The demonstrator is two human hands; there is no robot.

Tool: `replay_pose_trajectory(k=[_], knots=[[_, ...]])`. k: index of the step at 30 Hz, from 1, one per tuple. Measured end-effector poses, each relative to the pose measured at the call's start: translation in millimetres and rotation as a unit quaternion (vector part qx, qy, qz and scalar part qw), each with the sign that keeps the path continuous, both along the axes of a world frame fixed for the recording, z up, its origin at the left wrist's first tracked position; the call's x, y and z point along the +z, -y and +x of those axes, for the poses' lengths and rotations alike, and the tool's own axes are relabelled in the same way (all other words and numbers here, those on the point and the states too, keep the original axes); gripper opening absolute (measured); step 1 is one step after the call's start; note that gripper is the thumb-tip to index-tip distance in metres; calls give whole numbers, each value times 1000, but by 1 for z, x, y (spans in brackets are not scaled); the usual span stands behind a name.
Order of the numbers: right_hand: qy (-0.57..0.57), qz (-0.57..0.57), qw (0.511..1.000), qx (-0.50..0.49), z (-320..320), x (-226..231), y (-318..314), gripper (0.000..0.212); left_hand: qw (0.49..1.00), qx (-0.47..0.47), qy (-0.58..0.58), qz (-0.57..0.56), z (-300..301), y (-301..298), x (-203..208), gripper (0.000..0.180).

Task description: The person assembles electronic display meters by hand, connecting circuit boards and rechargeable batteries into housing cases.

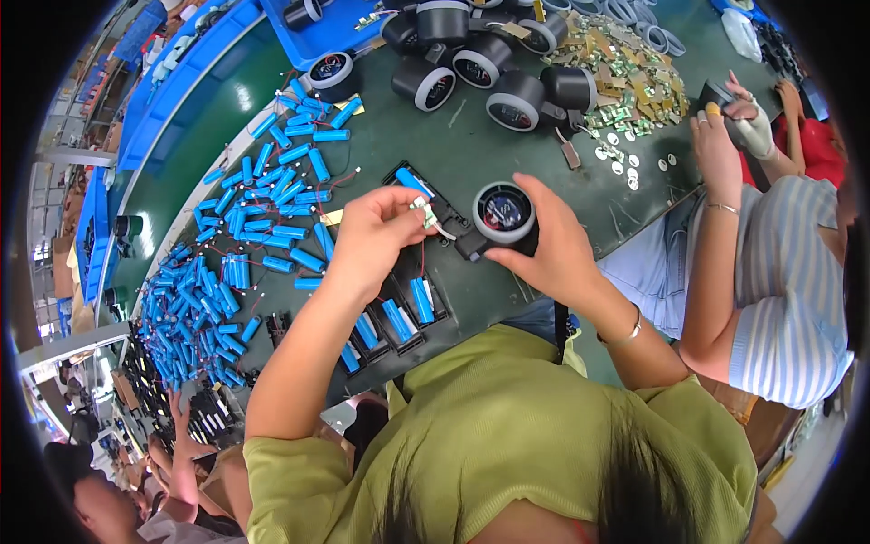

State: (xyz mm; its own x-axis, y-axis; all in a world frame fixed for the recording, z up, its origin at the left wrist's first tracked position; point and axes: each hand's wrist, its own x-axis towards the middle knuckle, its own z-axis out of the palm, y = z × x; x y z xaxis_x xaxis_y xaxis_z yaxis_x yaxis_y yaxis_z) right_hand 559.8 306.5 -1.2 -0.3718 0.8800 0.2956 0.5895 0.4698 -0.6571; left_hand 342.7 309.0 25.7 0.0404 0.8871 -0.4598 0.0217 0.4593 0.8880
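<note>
My left hand [379, 238] pinches a small green circuit board [423, 214] between thumb and fingers. A pale wire runs from the board toward the black neck of a round fan head [505, 215]. That fan head has a grey rim, and my right hand [560, 238] is closed around its right side. Just beyond my left fingers, a black handle shell [399, 169] holds a blue cylindrical battery [414, 181]. Nearer to me, several black handle shells with blue batteries [396, 319] lie side by side along the table edge.
A large heap of loose blue batteries [258, 218] with wires spreads on the left. More fan heads [513, 100], a pile of circuit boards [634, 68], white discs [619, 168] and grey rings [657, 38] lie farther back. A co-worker's hands [725, 127] work at the right.
</note>
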Motion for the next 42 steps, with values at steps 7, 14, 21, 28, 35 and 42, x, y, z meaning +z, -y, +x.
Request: replay_pose_trajectory(k=[7, 14, 21, 28, 35, 42], knots=[[50, 5, 997, 57, 7, 6, -4, 78, 996, -21, -79, 47, 3, 0, 4, 18], [-75, 9, 996, 52, 14, 12, -26, 36, 991, 15, -117, 55, 0, 3, 1, 19], [-45, 44, 980, 188, -29, 14, -86, 9, 991, 40, -124, 43, 1, -1, 6, 21], [-1, -201, 916, 348, -72, 19, -117, 16, 990, 61, -94, 83, -7, -16, 7, 19], [-5, -191, 931, 312, -68, 27, -108, 13, 986, 91, -12, 142, -9, -9, 3, 23], [-23, -116, 949, 291, -65, 38, -104, 9, 978, 79, -13, 195, -4, -7, 4, 24]])
